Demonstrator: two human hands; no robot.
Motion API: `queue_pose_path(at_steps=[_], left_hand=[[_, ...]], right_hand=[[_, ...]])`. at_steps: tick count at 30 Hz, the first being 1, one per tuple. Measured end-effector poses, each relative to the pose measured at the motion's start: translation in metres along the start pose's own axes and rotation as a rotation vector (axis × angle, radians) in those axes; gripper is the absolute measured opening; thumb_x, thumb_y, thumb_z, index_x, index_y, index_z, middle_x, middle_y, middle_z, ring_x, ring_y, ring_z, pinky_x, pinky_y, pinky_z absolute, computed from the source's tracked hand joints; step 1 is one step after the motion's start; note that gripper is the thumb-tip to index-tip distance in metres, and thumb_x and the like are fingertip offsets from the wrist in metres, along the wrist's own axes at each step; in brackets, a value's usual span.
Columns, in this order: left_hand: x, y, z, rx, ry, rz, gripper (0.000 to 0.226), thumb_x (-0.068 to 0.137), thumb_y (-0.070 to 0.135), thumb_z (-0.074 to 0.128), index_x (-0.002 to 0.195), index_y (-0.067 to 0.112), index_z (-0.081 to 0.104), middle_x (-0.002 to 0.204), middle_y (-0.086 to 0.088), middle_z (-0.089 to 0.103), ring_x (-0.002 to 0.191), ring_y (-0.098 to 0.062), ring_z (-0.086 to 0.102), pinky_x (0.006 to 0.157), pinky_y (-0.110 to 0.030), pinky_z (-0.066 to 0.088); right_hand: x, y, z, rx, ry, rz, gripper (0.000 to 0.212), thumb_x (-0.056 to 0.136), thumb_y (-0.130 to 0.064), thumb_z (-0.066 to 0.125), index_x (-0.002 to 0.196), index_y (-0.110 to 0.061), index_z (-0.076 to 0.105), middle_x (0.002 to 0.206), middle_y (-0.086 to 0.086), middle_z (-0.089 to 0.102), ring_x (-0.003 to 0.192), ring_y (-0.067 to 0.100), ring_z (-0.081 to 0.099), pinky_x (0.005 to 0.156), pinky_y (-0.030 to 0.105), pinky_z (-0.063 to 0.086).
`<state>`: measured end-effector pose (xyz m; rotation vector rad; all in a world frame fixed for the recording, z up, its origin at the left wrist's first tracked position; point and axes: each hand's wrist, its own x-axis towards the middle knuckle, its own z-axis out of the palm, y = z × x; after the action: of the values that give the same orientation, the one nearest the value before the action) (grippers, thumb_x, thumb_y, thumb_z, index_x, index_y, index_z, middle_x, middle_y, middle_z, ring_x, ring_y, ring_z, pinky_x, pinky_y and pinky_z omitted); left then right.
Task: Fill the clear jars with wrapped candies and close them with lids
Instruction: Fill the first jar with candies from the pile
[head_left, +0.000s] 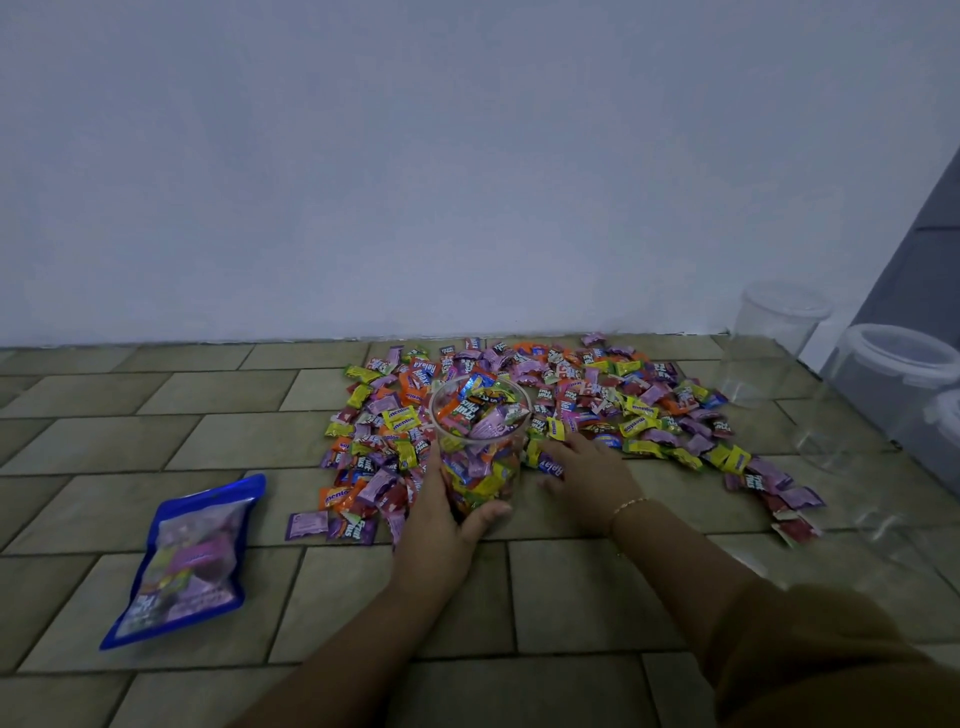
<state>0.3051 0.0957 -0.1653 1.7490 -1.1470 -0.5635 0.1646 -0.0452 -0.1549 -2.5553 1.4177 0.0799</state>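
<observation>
A clear jar (480, 441), filled nearly to its rim with wrapped candies, stands upright on the tiled floor amid a wide spread of loose wrapped candies (597, 405). My left hand (441, 514) grips the jar's lower part, thumb across its near side. My right hand (587, 467) lies flat on the floor just right of the jar, fingers stretched over a few candies at the pile's near edge. No lid sits on this jar.
Empty clear jars with lids stand at the right: one at the back (769, 343), a larger one nearer (878, 400). A blue candy bag (192, 556) lies at the left. A pale wall (415, 182) bounds the floor behind the pile.
</observation>
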Motion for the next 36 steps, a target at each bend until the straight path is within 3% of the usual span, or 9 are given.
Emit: queue_pose_path(at_steps=[5,12,14,19,23,25,30,34,36], left_hand=[[0.0,0.002,-0.001,0.016,0.005,-0.013,0.115,0.059,0.074,0.057,0.151,0.022,0.01,0.149,0.003,0.036,0.136,-0.017,0.035,0.11,-0.035,0.034],[-0.001,0.001,-0.001,0.037,0.009,-0.011,0.119,0.056,0.087,0.052,0.149,0.022,0.014,0.147,0.004,0.038,0.134,-0.017,0.037,0.109,-0.041,0.036],[-0.001,0.001,-0.001,0.041,0.011,-0.011,0.117,0.059,0.086,0.053,0.149,0.022,0.014,0.147,0.004,0.038,0.134,-0.017,0.037,0.109,-0.04,0.036],[-0.003,0.002,-0.001,0.029,0.013,0.006,0.114,0.061,0.08,0.056,0.15,0.022,0.014,0.147,0.004,0.039,0.134,-0.016,0.037,0.11,-0.039,0.036],[-0.003,0.003,-0.001,0.015,0.019,0.003,0.111,0.061,0.079,0.058,0.148,0.024,0.017,0.143,0.005,0.044,0.13,-0.015,0.041,0.107,-0.035,0.038],[-0.004,0.003,-0.001,-0.001,0.016,0.006,0.107,0.062,0.072,0.06,0.148,0.023,0.019,0.141,0.005,0.046,0.129,-0.015,0.043,0.106,-0.035,0.039],[-0.004,0.006,-0.002,-0.009,0.038,0.039,0.101,0.067,0.061,0.063,0.149,0.023,0.019,0.142,0.01,0.043,0.128,-0.005,0.039,0.104,-0.024,0.034],[-0.004,0.005,-0.002,-0.021,0.032,0.043,0.101,0.068,0.059,0.063,0.149,0.023,0.016,0.141,0.012,0.042,0.127,-0.003,0.038,0.103,-0.021,0.033],[-0.003,0.005,-0.002,-0.021,0.021,0.048,0.101,0.068,0.061,0.062,0.15,0.022,0.016,0.141,0.012,0.041,0.128,-0.002,0.037,0.102,-0.019,0.032]], right_hand=[[-0.002,-0.002,-0.002,0.036,0.063,-0.01,0.031,0.096,-0.024,0.045,0.127,-0.023,0.051,0.14,0.008,0.042,0.124,0.029,0.044,0.101,0.036,0.039],[-0.018,0.0,-0.009,0.025,0.118,-0.057,0.018,0.092,-0.006,0.04,0.104,-0.014,0.051,0.115,0.013,0.055,0.106,0.03,0.05,0.079,0.033,0.042],[-0.02,0.001,-0.011,0.179,0.126,-0.01,0.017,0.088,0.001,0.043,0.092,-0.014,0.049,0.108,0.013,0.059,0.096,0.027,0.053,0.071,0.029,0.038],[-0.022,-0.002,-0.03,0.603,0.197,0.105,0.019,0.086,0.001,0.057,0.102,-0.009,0.06,0.106,0.008,0.061,0.095,0.021,0.056,0.079,0.027,0.046],[-0.03,-0.018,-0.061,1.01,0.454,-0.026,0.012,0.086,-0.002,0.061,0.089,-0.013,0.058,0.095,0.015,0.064,0.082,0.021,0.057,0.075,0.032,0.05],[-0.038,-0.031,-0.08,1.124,0.522,-0.138,0.023,0.086,0.0,0.06,0.084,-0.023,0.055,0.092,0.011,0.063,0.081,0.019,0.058,0.077,0.033,0.051],[-0.046,-0.062,-0.095,0.891,0.528,-0.299,0.025,0.088,0.001,0.054,0.097,-0.022,0.059,0.099,-0.005,0.061,0.096,0.013,0.059,0.084,0.025,0.05],[-0.047,-0.071,-0.089,0.676,0.49,-0.36,0.033,0.091,0.001,0.046,0.118,-0.011,0.06,0.11,-0.002,0.059,0.087,0.004,0.053,0.076,0.002,0.038],[-0.05,-0.075,-0.088,0.642,0.457,-0.388,0.036,0.093,-0.002,0.041,0.125,-0.01,0.057,0.117,0.003,0.058,0.092,0.007,0.052,0.076,0.002,0.034]])
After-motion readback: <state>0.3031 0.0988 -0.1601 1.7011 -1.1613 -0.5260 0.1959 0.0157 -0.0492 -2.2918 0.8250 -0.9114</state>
